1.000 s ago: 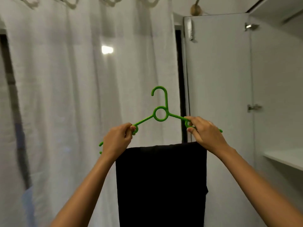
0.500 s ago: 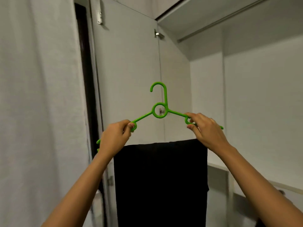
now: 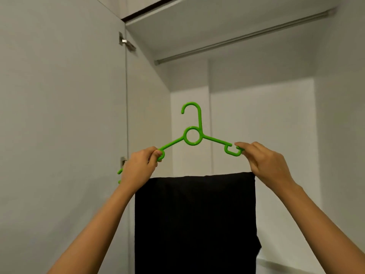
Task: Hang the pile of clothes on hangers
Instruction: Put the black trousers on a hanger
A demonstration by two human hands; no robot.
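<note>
Both hands — left hand [image 3: 139, 168], right hand [image 3: 264, 163] — grip the green hanger [image 3: 192, 136] bearing a black garment [image 3: 194, 220]; next, its hook needs lifting onto the rail [image 3: 241, 37].

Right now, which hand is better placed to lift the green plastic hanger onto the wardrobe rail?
Probably the right. The right hand pinches the green plastic hanger under the metal rail; the left hand grips it left of the rail's end.

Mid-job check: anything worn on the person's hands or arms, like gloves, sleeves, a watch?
Nothing: the left hand and right hand show no gloves, rings or watch; the left forearm and right forearm are bare to the frame's edge, no sleeve in view.
</note>
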